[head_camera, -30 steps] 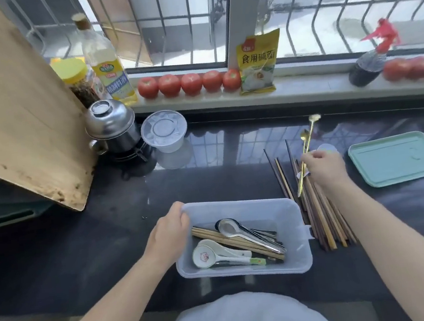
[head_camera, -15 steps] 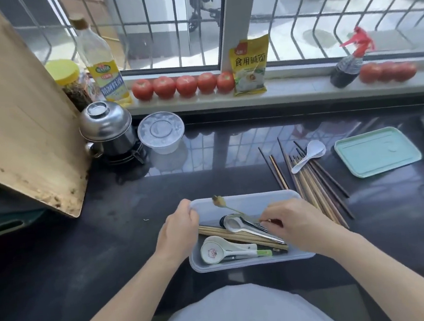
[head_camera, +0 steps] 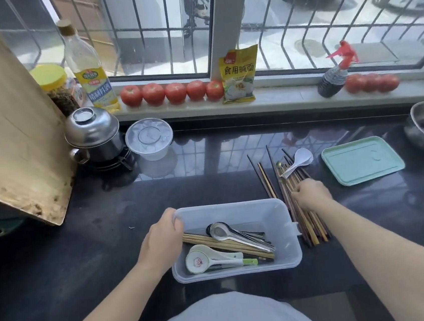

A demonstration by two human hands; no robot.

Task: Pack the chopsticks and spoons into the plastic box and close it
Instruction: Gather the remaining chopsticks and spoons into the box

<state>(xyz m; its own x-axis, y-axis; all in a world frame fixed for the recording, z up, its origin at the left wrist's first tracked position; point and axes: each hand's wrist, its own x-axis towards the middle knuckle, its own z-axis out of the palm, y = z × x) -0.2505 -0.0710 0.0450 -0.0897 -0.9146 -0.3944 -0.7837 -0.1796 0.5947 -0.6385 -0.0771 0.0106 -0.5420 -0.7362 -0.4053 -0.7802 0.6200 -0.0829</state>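
Observation:
A clear plastic box (head_camera: 226,208) stands on the dark counter in front of me. In it lie wooden chopsticks (head_camera: 208,240), metal spoons (head_camera: 219,231) and a white ceramic spoon (head_camera: 198,261). My left hand (head_camera: 161,238) grips the box's left rim. A pile of loose chopsticks (head_camera: 314,232) lies just right of the box, with a white spoon (head_camera: 301,158) across its far end. My right hand (head_camera: 311,194) rests on the middle of the pile, fingers closed on chopsticks. The box's green lid (head_camera: 360,160) lies flat further right.
A big wooden cutting board (head_camera: 11,129) leans at the left. Behind the box stand a steel pot (head_camera: 93,136) and a lidded plastic bowl (head_camera: 149,138). A metal bowl (head_camera: 421,122) sits at the right edge. Tomatoes (head_camera: 175,92), bottles and a spray bottle (head_camera: 335,76) line the sill.
My right hand carried a gold-coloured spoon from the pile to the box, then went back to the chopstick pile. My left hand stayed on the box's rim.

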